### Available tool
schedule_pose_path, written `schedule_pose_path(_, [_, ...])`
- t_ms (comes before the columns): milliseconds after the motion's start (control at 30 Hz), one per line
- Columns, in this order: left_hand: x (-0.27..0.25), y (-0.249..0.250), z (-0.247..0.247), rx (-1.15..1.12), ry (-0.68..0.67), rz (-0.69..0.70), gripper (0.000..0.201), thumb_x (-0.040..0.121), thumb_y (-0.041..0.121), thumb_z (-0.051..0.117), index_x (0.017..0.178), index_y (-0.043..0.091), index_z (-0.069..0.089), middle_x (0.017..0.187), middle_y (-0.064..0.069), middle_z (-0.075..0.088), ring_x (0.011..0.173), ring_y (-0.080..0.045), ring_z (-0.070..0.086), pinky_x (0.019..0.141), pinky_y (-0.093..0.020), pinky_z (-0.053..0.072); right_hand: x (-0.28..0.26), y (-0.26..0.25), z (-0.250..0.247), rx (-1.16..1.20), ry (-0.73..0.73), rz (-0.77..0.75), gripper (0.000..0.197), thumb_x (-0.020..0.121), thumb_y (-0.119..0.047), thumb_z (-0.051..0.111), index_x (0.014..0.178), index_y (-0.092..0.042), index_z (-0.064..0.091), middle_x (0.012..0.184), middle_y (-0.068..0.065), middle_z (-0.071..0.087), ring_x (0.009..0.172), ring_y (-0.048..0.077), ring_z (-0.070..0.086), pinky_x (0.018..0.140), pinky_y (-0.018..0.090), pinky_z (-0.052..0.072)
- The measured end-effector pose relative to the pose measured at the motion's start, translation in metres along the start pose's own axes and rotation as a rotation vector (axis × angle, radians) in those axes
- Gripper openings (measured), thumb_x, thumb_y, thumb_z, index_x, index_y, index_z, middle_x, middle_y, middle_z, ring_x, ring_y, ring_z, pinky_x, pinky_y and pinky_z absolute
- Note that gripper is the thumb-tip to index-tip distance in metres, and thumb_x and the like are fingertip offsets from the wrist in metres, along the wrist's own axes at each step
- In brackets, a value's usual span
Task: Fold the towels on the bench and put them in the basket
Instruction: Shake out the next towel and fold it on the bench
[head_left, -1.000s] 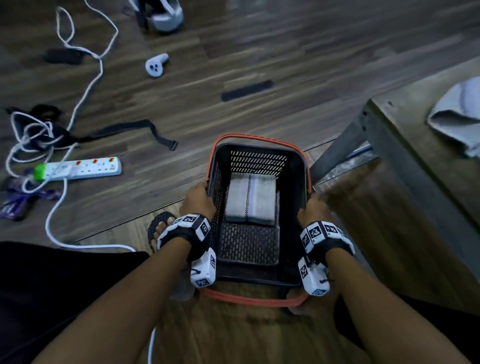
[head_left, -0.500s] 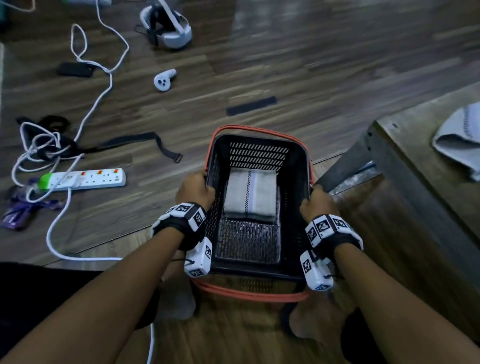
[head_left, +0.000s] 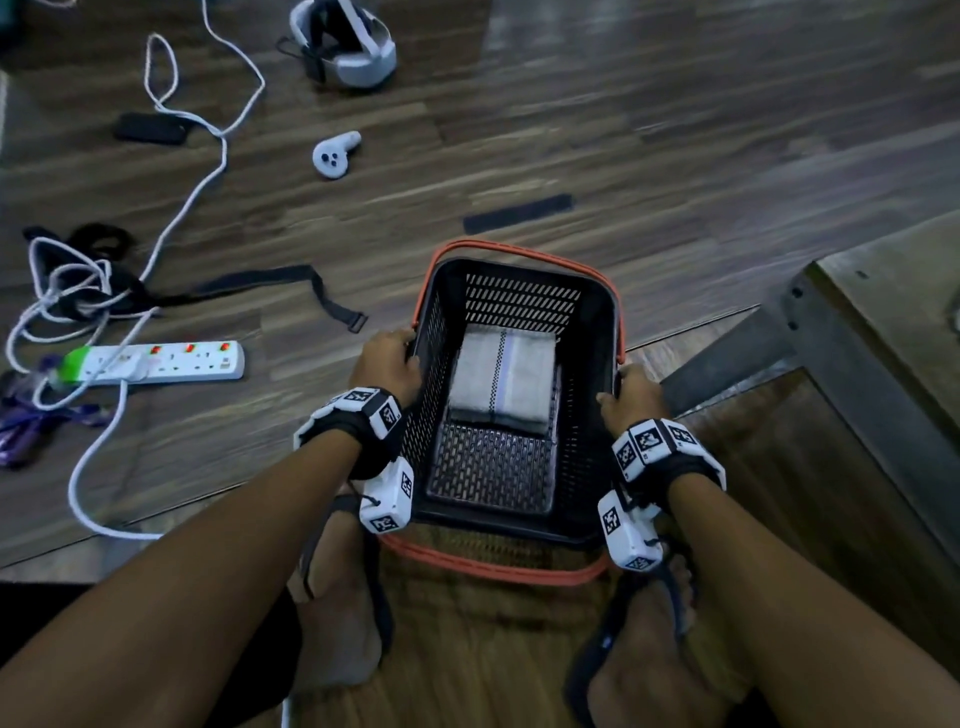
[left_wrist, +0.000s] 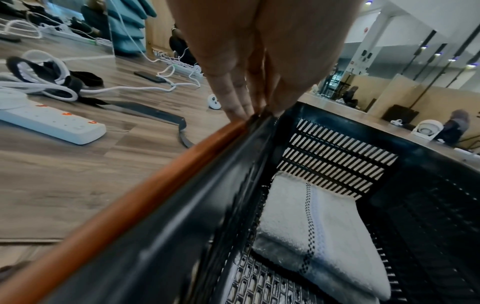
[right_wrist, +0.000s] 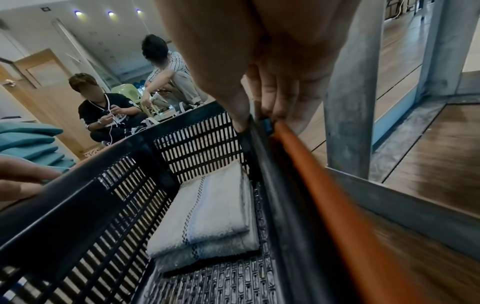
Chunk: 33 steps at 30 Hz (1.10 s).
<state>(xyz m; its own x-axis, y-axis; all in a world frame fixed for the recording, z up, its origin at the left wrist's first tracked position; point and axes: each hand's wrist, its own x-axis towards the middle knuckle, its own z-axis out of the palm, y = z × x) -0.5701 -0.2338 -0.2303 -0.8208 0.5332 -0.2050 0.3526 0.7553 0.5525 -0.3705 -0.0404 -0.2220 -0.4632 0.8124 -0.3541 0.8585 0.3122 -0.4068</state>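
Note:
A black slatted basket (head_left: 591, 364) with orange handles sits low in front of my feet. Two folded white towels (head_left: 501, 382) lie stacked at its far end, also seen in the wrist views as the towels (left_wrist: 311, 236) and the towels (right_wrist: 207, 211). My left hand (head_left: 384, 364) grips the left rim, with the fingers (left_wrist: 233, 96) curled over the basket (left_wrist: 207, 185) edge. My right hand (head_left: 631, 397) grips the right rim, its fingers (right_wrist: 267, 96) wrapped over the basket (right_wrist: 103, 185) edge. Whether the basket touches the floor I cannot tell.
The wooden bench (head_left: 893, 322) with its grey metal leg (head_left: 727, 358) stands close on the right. A power strip (head_left: 156, 358), white cables (head_left: 208, 171), a black strap (head_left: 270, 283), a controller (head_left: 335, 154) and a headset (head_left: 343, 44) lie on the floor to the left.
Both hands keep their grip while the basket shifts away from me across the floor. My feet now show under its near edge. The towel on the bench has slid out of view.

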Motion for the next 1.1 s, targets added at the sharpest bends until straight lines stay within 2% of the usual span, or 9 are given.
schedule_pose_path(100, [-0.011, 0.012, -0.011, 0.026, -0.032, -0.018, 0.023, 0.086, 0.014, 0.054, 0.104, 0.009, 0.066, 0.106, -0.015, 0.066, 0.093, -0.033, 0.062, 0.080, -0.039, 0.052, -0.010, -0.003, -0.015, 0.003, -0.039, -0.020, 0.035, 0.092, -0.019, 0.055, 0.121, -0.001, 0.048, 0.109, 0.020, 0.064, 0.104, 0.034, 0.059, 0.076, 0.030, 0.042])
schedule_pose_path(167, [-0.021, 0.028, -0.023, 0.104, -0.061, 0.023, 0.022, 0.087, 0.018, 0.053, 0.100, 0.007, 0.066, 0.103, -0.015, 0.066, 0.089, -0.033, 0.062, 0.073, -0.035, 0.051, -0.022, -0.010, -0.033, -0.030, -0.059, -0.040, 0.034, 0.092, -0.021, 0.053, 0.120, -0.001, 0.052, 0.110, 0.018, 0.064, 0.105, 0.034, 0.059, 0.082, 0.032, 0.046])
schedule_pose_path(300, [-0.048, 0.081, -0.055, 0.257, -0.146, 0.183, 0.030, 0.089, 0.031, 0.049, 0.107, 0.011, 0.062, 0.108, -0.009, 0.063, 0.097, -0.030, 0.060, 0.074, -0.034, 0.047, -0.057, -0.025, -0.086, -0.131, -0.086, -0.113, 0.032, 0.093, -0.023, 0.049, 0.114, -0.001, 0.059, 0.114, 0.019, 0.063, 0.108, 0.033, 0.057, 0.090, 0.037, 0.045])
schedule_pose_path(400, [-0.073, 0.130, -0.084, 0.303, -0.206, 0.318, 0.041, 0.080, 0.045, 0.044, 0.096, 0.012, 0.062, 0.100, -0.010, 0.066, 0.091, -0.030, 0.061, 0.075, -0.033, 0.050, -0.095, -0.032, -0.136, -0.178, -0.090, -0.147, 0.033, 0.091, -0.027, 0.049, 0.111, -0.004, 0.063, 0.112, 0.020, 0.065, 0.105, 0.034, 0.059, 0.089, 0.037, 0.047])
schedule_pose_path(500, [-0.108, 0.186, -0.117, 0.314, -0.155, 0.452, 0.043, 0.079, 0.048, 0.044, 0.098, 0.015, 0.065, 0.097, -0.009, 0.069, 0.090, -0.029, 0.064, 0.080, -0.038, 0.053, -0.138, -0.030, -0.191, -0.212, -0.037, -0.185, 0.036, 0.088, -0.037, 0.051, 0.110, -0.012, 0.063, 0.115, 0.013, 0.065, 0.104, 0.030, 0.060, 0.091, 0.037, 0.048])
schedule_pose_path(600, [-0.152, 0.241, -0.145, 0.323, -0.097, 0.540, 0.041, 0.085, 0.044, 0.050, 0.112, 0.016, 0.064, 0.114, -0.013, 0.065, 0.105, -0.031, 0.060, 0.087, -0.035, 0.050, -0.184, -0.019, -0.245, -0.237, 0.038, -0.242, 0.035, 0.089, -0.037, 0.051, 0.105, -0.008, 0.064, 0.111, 0.013, 0.066, 0.100, 0.029, 0.061, 0.087, 0.035, 0.048])
schedule_pose_path(700, [-0.197, 0.290, -0.160, 0.338, -0.064, 0.655, 0.038, 0.090, 0.039, 0.051, 0.113, 0.012, 0.062, 0.119, -0.014, 0.062, 0.112, -0.031, 0.056, 0.089, -0.035, 0.045, -0.230, 0.001, -0.291, -0.255, 0.109, -0.213, 0.037, 0.091, -0.037, 0.051, 0.111, -0.008, 0.061, 0.114, 0.012, 0.064, 0.105, 0.028, 0.059, 0.085, 0.033, 0.044])
schedule_pose_path(900, [-0.283, 0.360, -0.171, 0.354, -0.089, 0.877, 0.037, 0.089, 0.044, 0.048, 0.107, 0.016, 0.064, 0.107, -0.008, 0.068, 0.100, -0.028, 0.061, 0.083, -0.037, 0.051, -0.315, 0.052, -0.356, -0.291, 0.231, -0.128, 0.041, 0.090, -0.041, 0.049, 0.098, -0.006, 0.070, 0.102, 0.012, 0.069, 0.094, 0.028, 0.063, 0.079, 0.033, 0.047])
schedule_pose_path(1100, [-0.340, 0.388, -0.147, 0.388, -0.120, 1.050, 0.035, 0.089, 0.050, 0.047, 0.110, 0.027, 0.062, 0.113, -0.002, 0.066, 0.105, -0.025, 0.059, 0.074, -0.029, 0.042, -0.372, 0.108, -0.382, -0.220, 0.327, 0.028, 0.040, 0.090, -0.044, 0.051, 0.107, -0.010, 0.064, 0.114, 0.012, 0.064, 0.103, 0.028, 0.058, 0.088, 0.035, 0.048])
